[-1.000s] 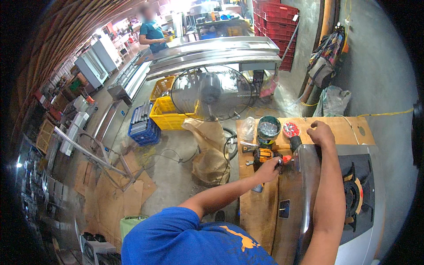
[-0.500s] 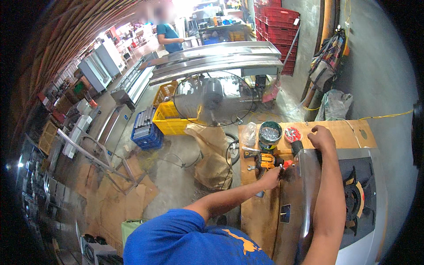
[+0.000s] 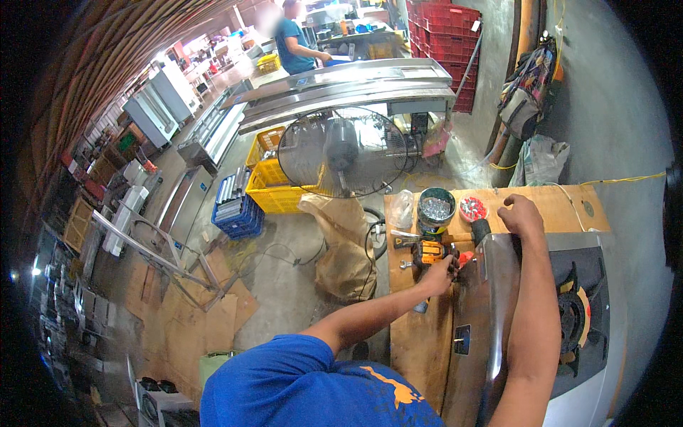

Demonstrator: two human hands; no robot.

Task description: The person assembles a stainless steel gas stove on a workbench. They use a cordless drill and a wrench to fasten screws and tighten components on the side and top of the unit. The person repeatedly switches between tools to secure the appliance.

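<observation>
left hand [image 3: 440, 272] fingers closed on orange drill [image 3: 429, 252] | right hand [image 3: 521, 215] grips stove panel [image 3: 498, 299] edge | brace panel, drill square

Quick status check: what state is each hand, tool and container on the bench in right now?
Left hand: closed on something small beside the orange drill, too small to tell what.
Right hand: resting on the far edge of the gas stove.
Orange drill: lying on the bench.
Round tin: open, holds silvery screws.
Red dish: open, holds small red pieces.
Gas stove: unlit.
Floor fan: standing upright.
</observation>
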